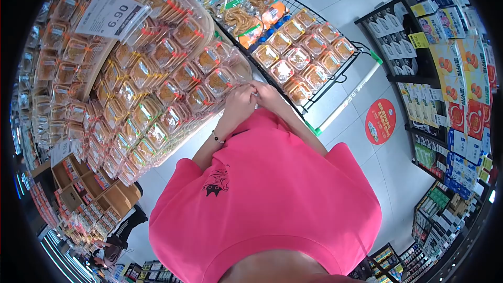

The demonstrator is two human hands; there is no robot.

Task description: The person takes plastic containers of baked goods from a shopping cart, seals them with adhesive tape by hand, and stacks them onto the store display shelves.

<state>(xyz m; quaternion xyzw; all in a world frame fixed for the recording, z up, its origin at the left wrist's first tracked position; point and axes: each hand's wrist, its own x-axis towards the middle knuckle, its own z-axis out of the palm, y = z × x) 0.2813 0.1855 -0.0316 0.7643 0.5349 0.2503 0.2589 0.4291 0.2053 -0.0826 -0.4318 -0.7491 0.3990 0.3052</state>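
Observation:
My left hand [239,100] and my right hand [266,94] meet in front of my pink shirt, fingers curled and touching each other. Anything between them is too small or hidden to make out. A dark bead bracelet [217,137] circles my left wrist. Just left of my hands is a display of clear plastic boxes of brown food [220,80], stacked in rows. Beyond my right hand, a black wire shopping cart [301,109] holds several similar clear boxes [299,58] and bags of brown twisted snacks [238,21].
The cart's white-and-green handle [351,97] points toward the right aisle. A price sign [111,13] hangs over the display. Shelves of boxed goods [453,73] line the right side. A round red sticker [380,121] lies on the tiled floor. A person [112,249] is at lower left.

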